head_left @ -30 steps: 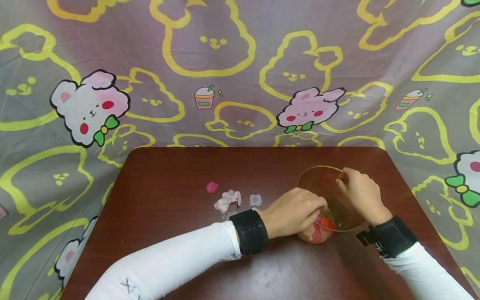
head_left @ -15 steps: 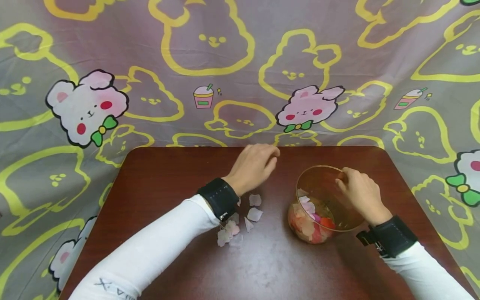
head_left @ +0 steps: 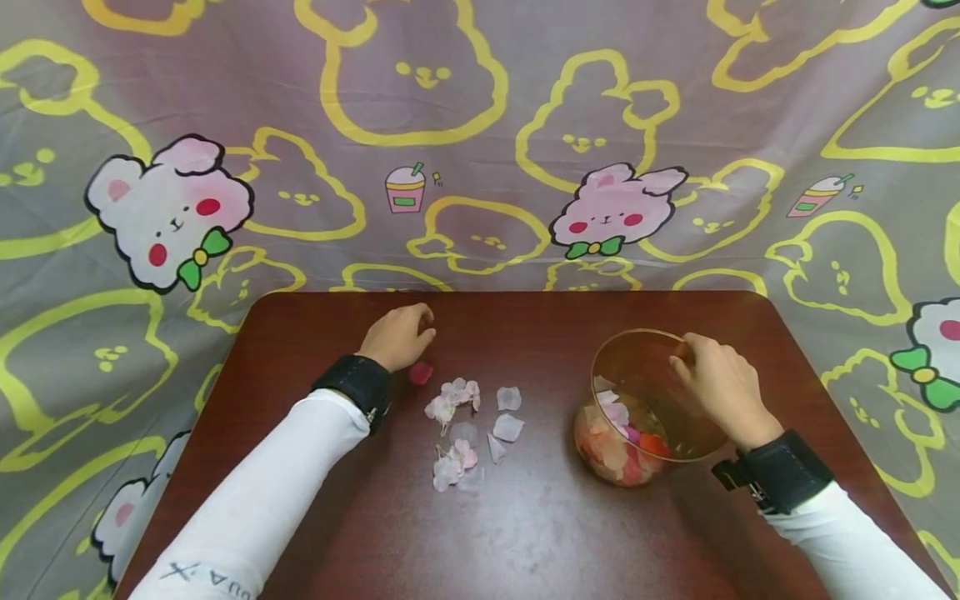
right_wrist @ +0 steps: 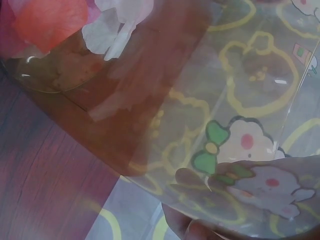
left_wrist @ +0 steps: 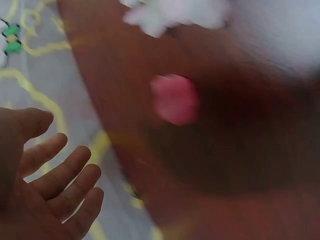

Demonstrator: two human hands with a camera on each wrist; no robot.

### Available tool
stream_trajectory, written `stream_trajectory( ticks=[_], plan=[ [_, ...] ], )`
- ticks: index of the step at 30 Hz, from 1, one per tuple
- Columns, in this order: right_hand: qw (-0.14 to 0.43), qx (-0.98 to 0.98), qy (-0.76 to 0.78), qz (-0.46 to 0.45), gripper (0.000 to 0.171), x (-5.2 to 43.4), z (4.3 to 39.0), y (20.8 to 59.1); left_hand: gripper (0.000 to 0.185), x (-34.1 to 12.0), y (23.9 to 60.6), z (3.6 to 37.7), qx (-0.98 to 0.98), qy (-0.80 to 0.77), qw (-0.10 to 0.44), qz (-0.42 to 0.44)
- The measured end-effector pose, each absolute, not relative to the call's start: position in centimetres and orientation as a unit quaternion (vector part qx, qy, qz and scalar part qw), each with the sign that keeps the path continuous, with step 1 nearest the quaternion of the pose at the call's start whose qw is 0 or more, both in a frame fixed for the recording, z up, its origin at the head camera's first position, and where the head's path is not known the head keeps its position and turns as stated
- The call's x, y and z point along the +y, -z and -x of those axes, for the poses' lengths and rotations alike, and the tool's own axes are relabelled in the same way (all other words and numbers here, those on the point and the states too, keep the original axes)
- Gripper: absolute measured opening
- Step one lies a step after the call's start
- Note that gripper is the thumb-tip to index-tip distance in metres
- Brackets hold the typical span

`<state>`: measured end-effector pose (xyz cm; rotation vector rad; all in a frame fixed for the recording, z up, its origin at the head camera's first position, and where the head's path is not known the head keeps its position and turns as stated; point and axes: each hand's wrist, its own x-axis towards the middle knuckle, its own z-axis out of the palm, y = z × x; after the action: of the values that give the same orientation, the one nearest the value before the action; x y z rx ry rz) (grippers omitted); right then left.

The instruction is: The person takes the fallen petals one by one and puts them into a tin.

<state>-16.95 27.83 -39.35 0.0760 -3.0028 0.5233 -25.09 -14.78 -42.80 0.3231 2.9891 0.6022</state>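
My right hand (head_left: 722,392) grips the rim of a clear amber-tinted container (head_left: 637,354) at the table's right, its wide mouth tilted toward me. Orange, pink and white petals (head_left: 609,454) lie in its bottom; the right wrist view shows an orange petal (right_wrist: 52,22) and a white one through the wall. Over at the left, my left hand (head_left: 397,336) hovers with loosely bent fingers and nothing in them. Just beside it, a single deep-pink petal (head_left: 421,373) rests on the table. In the left wrist view that pink petal (left_wrist: 175,100) lies apart from the spread fingers (left_wrist: 75,167).
Pale pink blossoms (head_left: 453,398) lie mid-table, with more blossoms (head_left: 455,462) nearer me. Loose white petals (head_left: 508,427) are scattered to their right. The brown table (head_left: 337,517) meets a patterned cloth (head_left: 480,167) at its back and sides.
My left hand has left the container's mouth and swung left across the table to the deep-pink petal, uncovering the blossoms. My right hand and the container have stayed in place.
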Motion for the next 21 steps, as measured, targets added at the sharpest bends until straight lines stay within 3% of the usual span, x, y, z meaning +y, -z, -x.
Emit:
stream_trajectory(
  ticks=[7, 15, 21],
  plan=[
    [0.049, -0.984, -0.170, -0.027, 0.013, 27.8, 16.9, 39.4, 0.039, -16.4, 46.3, 23.8, 0.982, -0.147, 0.066, -0.095],
    [0.048, -0.984, -0.172, -0.025, 0.012, 27.9, 17.0, 39.5, 0.013, -16.6, 48.6, 22.9, 0.990, -0.067, -0.002, -0.123],
    [0.047, -0.984, -0.170, -0.025, 0.012, 27.9, 17.1, 39.4, 0.016, -16.8, 48.4, 22.9, 0.990, -0.087, 0.019, -0.106]
  ],
)
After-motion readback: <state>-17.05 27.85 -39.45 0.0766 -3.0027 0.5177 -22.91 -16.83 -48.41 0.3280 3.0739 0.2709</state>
